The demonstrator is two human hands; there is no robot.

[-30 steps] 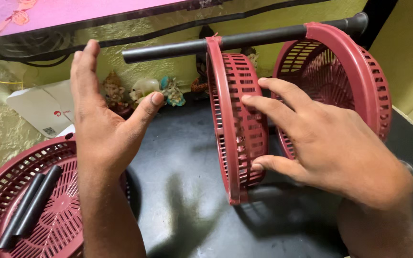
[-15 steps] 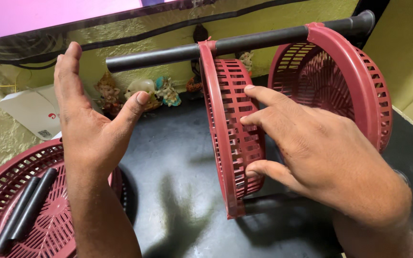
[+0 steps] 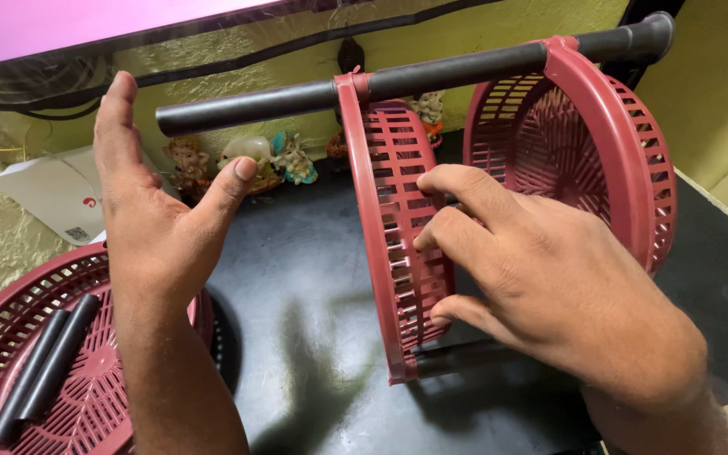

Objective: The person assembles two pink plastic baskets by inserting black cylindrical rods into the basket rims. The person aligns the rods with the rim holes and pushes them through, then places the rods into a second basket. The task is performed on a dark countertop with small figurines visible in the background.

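Our right hand (image 3: 549, 286) grips the near basket (image 3: 393, 227), fingers curled on its slatted wall and thumb under it; this basket stands on edge over the dark table (image 3: 297, 278), threaded on a black rod (image 3: 431, 72) with a second basket (image 3: 583, 143) behind it. Our left hand (image 3: 149, 219) is open and holds nothing, palm facing the rod's free end, apart from it. At lower left a third basket (image 3: 94, 396) lies flat with two black rods (image 3: 40, 371) inside.
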